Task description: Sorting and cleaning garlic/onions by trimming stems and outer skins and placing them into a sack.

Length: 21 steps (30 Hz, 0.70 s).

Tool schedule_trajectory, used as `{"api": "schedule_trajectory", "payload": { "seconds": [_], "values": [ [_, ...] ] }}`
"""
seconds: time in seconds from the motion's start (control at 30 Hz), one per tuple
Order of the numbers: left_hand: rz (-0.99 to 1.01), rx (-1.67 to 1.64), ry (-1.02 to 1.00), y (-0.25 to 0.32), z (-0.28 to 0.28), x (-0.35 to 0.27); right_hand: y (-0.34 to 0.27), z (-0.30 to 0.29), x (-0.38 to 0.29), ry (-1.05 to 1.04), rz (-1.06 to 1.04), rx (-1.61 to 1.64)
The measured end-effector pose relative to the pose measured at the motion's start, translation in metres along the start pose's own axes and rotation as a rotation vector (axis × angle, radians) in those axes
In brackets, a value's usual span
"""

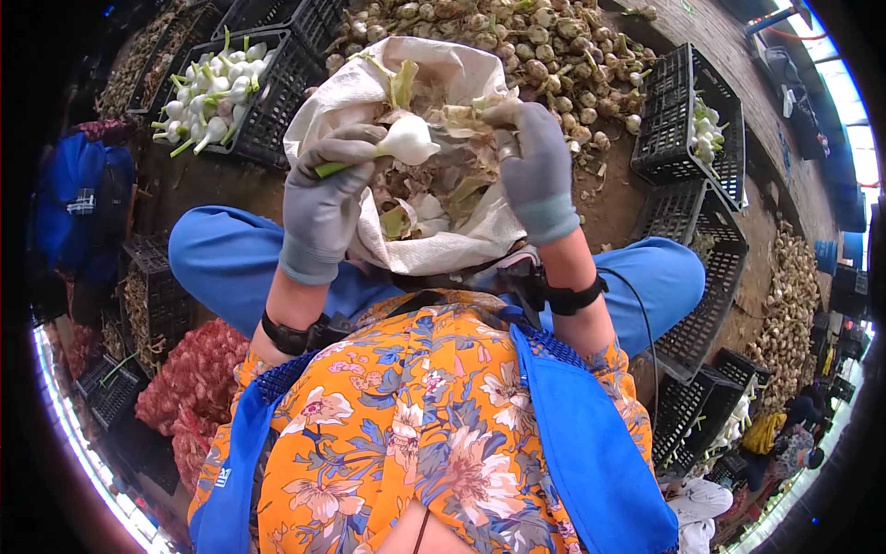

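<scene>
My left hand, in a grey glove, grips the green stem of a smooth white garlic bulb. The bulb points right, over the mouth of a white woven sack. Across from it, my gloved right hand pinches strips of dry garlic skin between thumb and fingers. Loose papery peelings lie inside the sack, which stands between my bent knees with its rim rolled open.
Unpeeled garlic bulbs are heaped beyond the sack. At the left, a black plastic crate holds white bulbs with green stems; another black crate stands right. Red net sacks lie lower left. A black cable runs beside my right arm.
</scene>
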<state>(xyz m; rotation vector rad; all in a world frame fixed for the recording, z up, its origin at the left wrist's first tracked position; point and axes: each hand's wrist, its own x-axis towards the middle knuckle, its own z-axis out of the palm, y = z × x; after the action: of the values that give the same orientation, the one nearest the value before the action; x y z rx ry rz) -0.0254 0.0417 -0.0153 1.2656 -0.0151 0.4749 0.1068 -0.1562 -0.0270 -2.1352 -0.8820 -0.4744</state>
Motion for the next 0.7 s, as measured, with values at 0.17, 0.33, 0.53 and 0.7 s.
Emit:
{"api": "schedule_trajectory", "payload": {
  "seconds": [0.17, 0.33, 0.53, 0.7],
  "values": [
    [-0.25, -0.615, 0.101, -0.005, -0.012, -0.001, -0.012, -0.02, 0.005, -0.069, 0.421, 0.905],
    [-0.279, -0.349, -0.04, 0.0, 0.019, 0.02, -0.03, -0.026, 0.002, -0.113, 0.669, 1.745],
    [-0.13, 0.266, -0.265, -0.007, 0.055, 0.04, 0.061, -0.048, -0.003, 0.278, 1.088, 2.129],
    [-0.361, 0.411, -0.221, -0.035, 0.042, 0.035, 0.178, -0.129, 0.042, 0.717, 0.644, 1.766]
  ]
}}
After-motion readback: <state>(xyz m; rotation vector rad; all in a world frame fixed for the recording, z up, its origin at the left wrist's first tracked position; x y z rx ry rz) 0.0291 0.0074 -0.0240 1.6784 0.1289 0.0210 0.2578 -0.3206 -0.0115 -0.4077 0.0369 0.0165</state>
